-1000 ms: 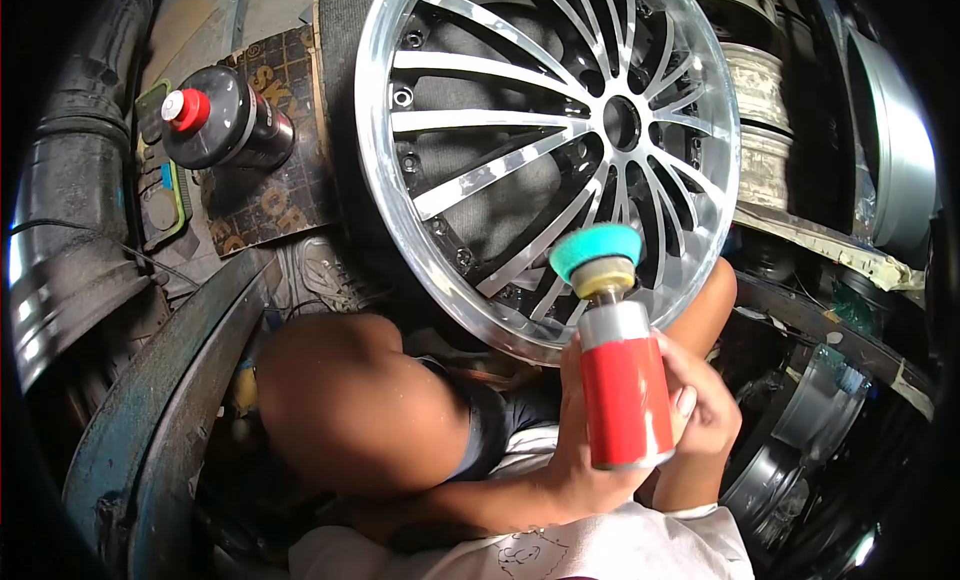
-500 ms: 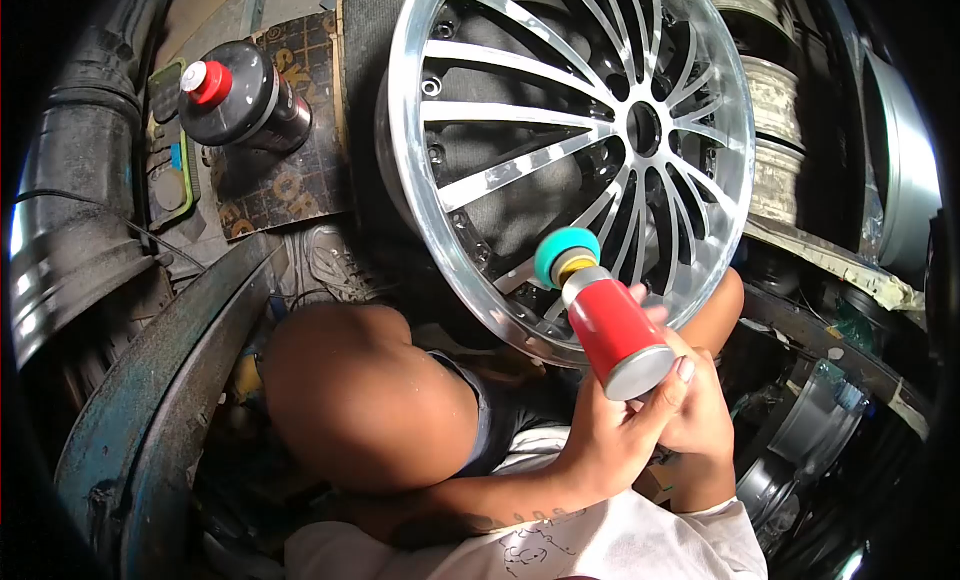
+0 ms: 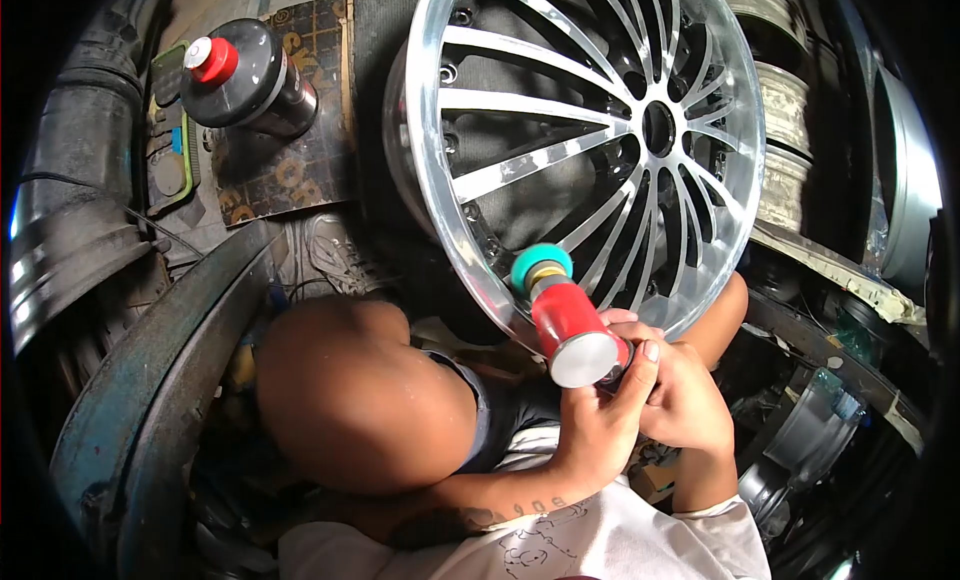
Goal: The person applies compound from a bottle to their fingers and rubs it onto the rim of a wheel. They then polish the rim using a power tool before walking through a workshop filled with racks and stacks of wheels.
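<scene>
A red polishing tool (image 3: 568, 320) with a silver end cap and a round teal pad hangs in front of the wheel's lower rim. My left hand (image 3: 600, 420) is closed round the near side of its dark grip, thumb up. My right hand (image 3: 685, 395) is closed on the same grip from the right; its fingers partly hide the grip. Behind them a large multi-spoke alloy wheel (image 3: 748, 195) leans with its face toward me. The teal pad (image 3: 541, 268) overlaps the rim in view; whether it touches cannot be made out.
A dark bottle with a red cap (image 3: 240, 80) stands on a printed board (image 3: 290, 175) at upper left. Metal beams (image 3: 165, 350) lie on the left. Stacked rims (image 3: 785, 130) stand at upper right, another rim (image 3: 815, 420) at lower right. My bare knee (image 3: 370, 410) is below the wheel.
The tool has moved left and tilted so its end cap faces me more, with both hands still on it. The wheel and surroundings sit slightly further right and higher in view.
</scene>
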`<action>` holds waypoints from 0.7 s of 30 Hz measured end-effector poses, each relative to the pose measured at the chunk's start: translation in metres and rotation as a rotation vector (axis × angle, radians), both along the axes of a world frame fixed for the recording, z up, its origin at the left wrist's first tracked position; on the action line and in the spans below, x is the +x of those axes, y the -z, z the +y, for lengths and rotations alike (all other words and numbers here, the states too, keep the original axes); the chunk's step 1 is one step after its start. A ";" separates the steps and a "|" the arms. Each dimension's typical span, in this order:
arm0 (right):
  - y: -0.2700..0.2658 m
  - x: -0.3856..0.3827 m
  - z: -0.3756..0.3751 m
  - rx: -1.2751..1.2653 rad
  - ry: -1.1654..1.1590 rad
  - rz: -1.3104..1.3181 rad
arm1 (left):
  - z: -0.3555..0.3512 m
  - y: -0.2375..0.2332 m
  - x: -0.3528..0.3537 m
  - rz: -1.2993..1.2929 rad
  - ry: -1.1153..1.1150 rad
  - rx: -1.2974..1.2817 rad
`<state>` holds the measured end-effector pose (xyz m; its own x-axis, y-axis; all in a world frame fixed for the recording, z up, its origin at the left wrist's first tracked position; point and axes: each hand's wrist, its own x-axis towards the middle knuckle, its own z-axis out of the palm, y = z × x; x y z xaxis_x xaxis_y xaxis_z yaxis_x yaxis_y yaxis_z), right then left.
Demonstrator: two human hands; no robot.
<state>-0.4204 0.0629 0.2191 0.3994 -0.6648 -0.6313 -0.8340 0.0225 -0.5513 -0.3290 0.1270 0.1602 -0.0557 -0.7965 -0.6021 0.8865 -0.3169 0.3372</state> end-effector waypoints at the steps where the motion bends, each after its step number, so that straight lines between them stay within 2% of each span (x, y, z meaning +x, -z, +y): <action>1: 0.001 0.000 0.000 0.006 -0.006 -0.003 | 0.000 0.000 0.001 0.002 0.002 0.002; 21: 0.000 0.000 0.002 0.022 -0.001 0.037 | 0.002 0.002 0.012 -0.023 0.088 0.003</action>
